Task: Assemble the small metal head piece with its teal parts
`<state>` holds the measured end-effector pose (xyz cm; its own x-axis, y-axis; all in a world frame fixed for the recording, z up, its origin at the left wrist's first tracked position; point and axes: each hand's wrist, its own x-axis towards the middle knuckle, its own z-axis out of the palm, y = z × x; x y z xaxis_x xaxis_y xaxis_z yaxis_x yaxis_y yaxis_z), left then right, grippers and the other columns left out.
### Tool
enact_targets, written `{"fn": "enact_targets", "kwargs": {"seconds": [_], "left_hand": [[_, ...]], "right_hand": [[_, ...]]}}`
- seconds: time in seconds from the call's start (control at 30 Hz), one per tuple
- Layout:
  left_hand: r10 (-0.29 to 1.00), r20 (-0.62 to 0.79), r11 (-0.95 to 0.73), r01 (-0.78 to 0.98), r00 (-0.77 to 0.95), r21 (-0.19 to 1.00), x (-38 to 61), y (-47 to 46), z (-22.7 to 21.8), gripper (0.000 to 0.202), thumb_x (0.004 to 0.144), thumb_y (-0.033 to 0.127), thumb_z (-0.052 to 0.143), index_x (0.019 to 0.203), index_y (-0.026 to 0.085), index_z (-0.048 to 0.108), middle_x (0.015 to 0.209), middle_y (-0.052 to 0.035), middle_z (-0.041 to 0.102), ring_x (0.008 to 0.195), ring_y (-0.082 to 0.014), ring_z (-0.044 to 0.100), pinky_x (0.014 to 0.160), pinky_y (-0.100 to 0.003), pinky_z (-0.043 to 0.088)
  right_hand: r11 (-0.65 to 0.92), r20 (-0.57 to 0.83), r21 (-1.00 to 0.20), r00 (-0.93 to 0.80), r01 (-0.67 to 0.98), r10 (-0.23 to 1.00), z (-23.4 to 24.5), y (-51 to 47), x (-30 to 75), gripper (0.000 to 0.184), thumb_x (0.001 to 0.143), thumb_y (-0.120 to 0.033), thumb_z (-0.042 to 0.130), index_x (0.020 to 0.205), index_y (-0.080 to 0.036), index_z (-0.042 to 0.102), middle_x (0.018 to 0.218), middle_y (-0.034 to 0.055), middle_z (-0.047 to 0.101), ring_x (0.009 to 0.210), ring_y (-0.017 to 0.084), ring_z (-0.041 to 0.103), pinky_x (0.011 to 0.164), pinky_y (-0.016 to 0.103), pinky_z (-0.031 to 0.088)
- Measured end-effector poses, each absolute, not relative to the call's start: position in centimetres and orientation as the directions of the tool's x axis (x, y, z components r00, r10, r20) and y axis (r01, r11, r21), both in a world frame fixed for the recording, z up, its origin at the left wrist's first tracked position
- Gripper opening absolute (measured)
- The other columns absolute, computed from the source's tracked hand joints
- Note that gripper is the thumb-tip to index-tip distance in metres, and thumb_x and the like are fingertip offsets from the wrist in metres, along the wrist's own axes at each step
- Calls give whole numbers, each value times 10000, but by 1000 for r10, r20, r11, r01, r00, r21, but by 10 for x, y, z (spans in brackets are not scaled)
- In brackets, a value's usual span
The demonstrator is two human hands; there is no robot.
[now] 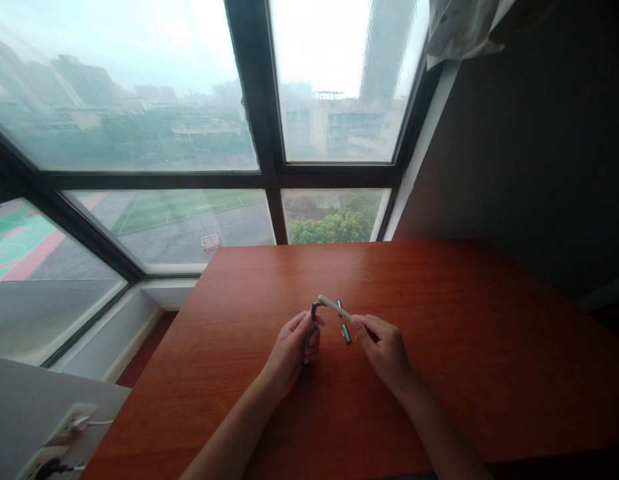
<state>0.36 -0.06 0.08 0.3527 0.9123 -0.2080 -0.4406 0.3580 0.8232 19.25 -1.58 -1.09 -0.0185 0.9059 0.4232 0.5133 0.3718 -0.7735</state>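
Note:
My left hand (292, 352) is closed round a thin dark pen-like piece (313, 317) that stands nearly upright from my fingers. My right hand (384, 350) pinches a pale slim stick (334, 307) that slants up to the left, its tip meeting the top of the dark piece. Both hands hover just over the reddish wooden table (439, 300). Two small green-tipped parts (345, 332) lie on the table between my hands, one nearer and one a little farther back.
The table stands against a large window (189, 133) with dark frames, and a dark wall (539, 147) runs along its right side. A white power strip with a plugged cable (64, 430) sits on a ledge at lower left. Cloth (464, 30) hangs at upper right.

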Motion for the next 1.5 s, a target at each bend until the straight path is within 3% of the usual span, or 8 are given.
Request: {"fn": "enact_targets", "kwargs": {"seconds": [0.8, 1.0, 1.5], "left_hand": [[888, -228, 403, -436, 401, 805, 2, 0, -1, 293, 840, 433, 579, 869, 141, 567, 550, 71, 357, 422, -32, 239, 397, -167, 151], [873, -238, 420, -408, 427, 810, 2, 0, 0, 296, 834, 438, 583, 874, 146, 568, 549, 71, 357, 419, -36, 242, 393, -168, 145], [887, -238, 406, -426, 394, 808, 1, 1, -1, 301, 820, 434, 602, 880, 141, 569, 547, 73, 357, 420, -36, 229, 386, -162, 148]], "right_hand": [[364, 444, -764, 26, 532, 895, -9, -17, 192, 260, 916, -339, 496, 877, -179, 697, 735, 54, 654, 656, 172, 604, 614, 255, 453], [405, 440, -753, -61, 519, 896, -7, -19, 191, 250, 922, -329, 488, 886, -188, 690, 674, 25, 621, 602, 148, 568, 568, 245, 416], [398, 441, -752, -48, 526, 896, -7, -19, 192, 260, 923, -340, 482, 887, -191, 693, 690, 33, 635, 613, 152, 579, 581, 246, 430]]}}
